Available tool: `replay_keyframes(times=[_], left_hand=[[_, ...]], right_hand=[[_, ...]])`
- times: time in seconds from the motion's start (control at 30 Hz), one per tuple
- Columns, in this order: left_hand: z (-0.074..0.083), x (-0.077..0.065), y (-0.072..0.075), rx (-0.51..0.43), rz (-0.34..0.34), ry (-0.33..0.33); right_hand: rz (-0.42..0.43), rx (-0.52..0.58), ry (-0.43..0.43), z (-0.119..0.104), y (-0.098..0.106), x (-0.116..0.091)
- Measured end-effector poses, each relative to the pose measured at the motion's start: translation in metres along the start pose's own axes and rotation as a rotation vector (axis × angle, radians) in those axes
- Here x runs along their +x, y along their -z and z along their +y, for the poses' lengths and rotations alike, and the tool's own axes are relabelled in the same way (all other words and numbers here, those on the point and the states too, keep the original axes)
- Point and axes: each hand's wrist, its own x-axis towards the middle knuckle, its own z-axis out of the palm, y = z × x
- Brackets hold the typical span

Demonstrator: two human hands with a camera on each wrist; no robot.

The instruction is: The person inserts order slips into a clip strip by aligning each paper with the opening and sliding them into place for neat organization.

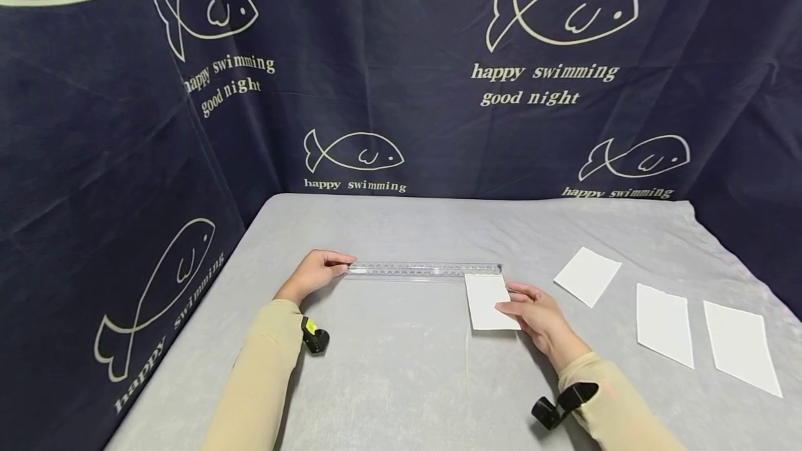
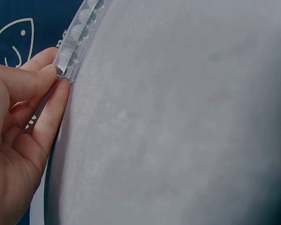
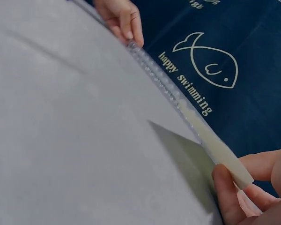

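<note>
A long clear plastic strip [image 1: 413,269] with round clear bumps along it lies across the middle of the table in the head view. My left hand [image 1: 318,270] pinches its left end between thumb and fingers, seen closer in the left wrist view, where the strip's end [image 2: 77,40] shows. A white rectangular card [image 1: 489,303] stands at the strip's right end, its top edge overlapping the strip's near side. My right hand [image 1: 535,312] pinches that card by its right edge, thumb in front. In the right wrist view, the card [image 3: 225,154] appears edge-on and casts a shadow.
Three more white cards lie to the right: one nearer the middle [image 1: 587,277], one beyond it [image 1: 665,326] and one near the right edge [image 1: 743,346]. A grey cloth [image 1: 388,381] covers the table. Dark blue fish-print curtains [image 1: 438,110] hang behind and at the sides.
</note>
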Motion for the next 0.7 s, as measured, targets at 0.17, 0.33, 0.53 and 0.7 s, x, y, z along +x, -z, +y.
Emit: replay_keyframes(times=[0.17,0.33,0.53,0.7], left_hand=[[-0.0009,0.0000,0.0005,0.001,-0.003,0.001],[-0.0015,0.0006,0.0003,0.007,-0.005,-0.008],[-0.0005,0.0000,-0.0005,0.003,-0.003,0.012],[0.0011,-0.0006,0.0003,0.002,0.001,0.008]], right_hand=[[0.067,-0.212,0.081,0.0040,0.0025,0.0007],[0.127,-0.347,0.144,0.0076,0.0014,0.0025],[0.150,-0.355,0.176,0.0087,-0.0003,0.0059],[0.158,-0.360,0.199,0.0081,-0.0006,0.0066]])
